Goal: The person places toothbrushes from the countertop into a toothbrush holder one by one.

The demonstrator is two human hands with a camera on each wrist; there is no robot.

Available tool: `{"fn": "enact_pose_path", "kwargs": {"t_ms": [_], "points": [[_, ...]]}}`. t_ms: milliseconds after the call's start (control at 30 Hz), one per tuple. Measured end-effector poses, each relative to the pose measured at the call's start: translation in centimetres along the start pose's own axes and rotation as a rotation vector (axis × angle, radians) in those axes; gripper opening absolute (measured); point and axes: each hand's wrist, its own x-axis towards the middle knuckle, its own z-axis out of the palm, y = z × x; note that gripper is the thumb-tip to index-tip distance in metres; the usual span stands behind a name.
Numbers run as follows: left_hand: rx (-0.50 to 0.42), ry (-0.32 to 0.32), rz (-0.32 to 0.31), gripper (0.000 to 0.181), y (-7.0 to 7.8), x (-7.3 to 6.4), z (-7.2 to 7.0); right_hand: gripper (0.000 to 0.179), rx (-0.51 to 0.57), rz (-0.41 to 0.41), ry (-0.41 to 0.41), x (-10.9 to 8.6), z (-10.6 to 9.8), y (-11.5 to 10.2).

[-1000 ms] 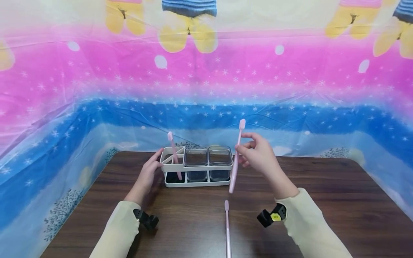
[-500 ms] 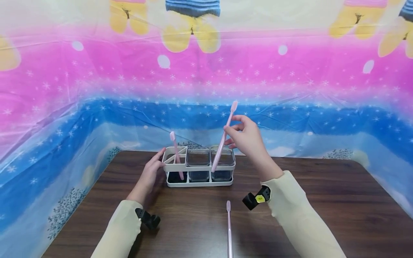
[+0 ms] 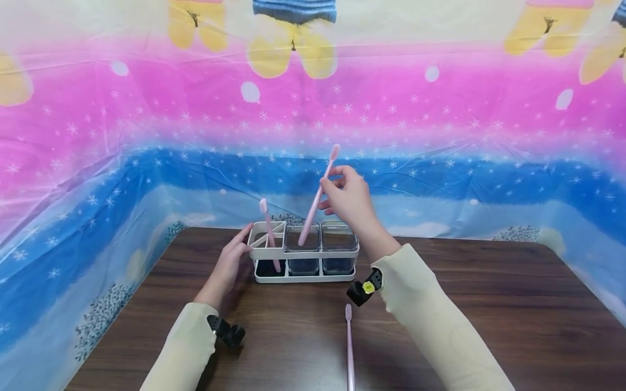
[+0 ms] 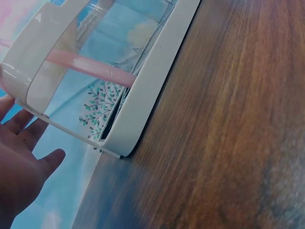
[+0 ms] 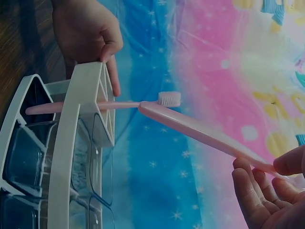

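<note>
My right hand (image 3: 349, 195) pinches a pink toothbrush (image 3: 315, 203) by its upper part, between thumb and fingers. Its bristle head points up and its handle end slants down over the middle glass cup (image 3: 301, 231) of a white holder (image 3: 305, 279). In the right wrist view that handle end overlaps the neck of a second pink toothbrush (image 5: 124, 104), which stands in the holder's divided left section. My left hand (image 3: 229, 266) rests its extended fingers against the holder's left end, thumb held apart in the left wrist view. A third pink toothbrush (image 3: 349, 347) lies on the table in front.
Another glass cup (image 3: 338, 234) sits in the holder's right section. The brown wooden table (image 3: 464, 304) ends just behind the holder, where a patterned pink and blue cloth (image 3: 205, 125) hangs. Both wrists carry black cameras over light sleeves.
My right hand has moved left and up with the toothbrush, from beside the holder's right end to above its middle. The left hand stays at the holder's left end.
</note>
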Motion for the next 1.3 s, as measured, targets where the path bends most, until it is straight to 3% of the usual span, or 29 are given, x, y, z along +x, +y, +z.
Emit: {"fn": "enact_pose_path", "kwargs": {"t_ms": [633, 1100, 1300], "points": [[0.005, 0.010, -0.007, 0.064, -0.1, -0.2, 0.3, 0.027, -0.191, -0.047, -0.012, 0.7, 4.1, 1.7], [0.014, 0.020, -0.005, 0.065, -0.6, -0.1, 0.1, 0.025, -0.316, -0.019, -0.039, 0.7, 6.7, 3.6], [-0.005, 0.012, 0.000, 0.064, -0.5, -0.1, 0.0, 0.025, -0.322, -0.012, -0.056, 0.7, 7.3, 4.4]]}}
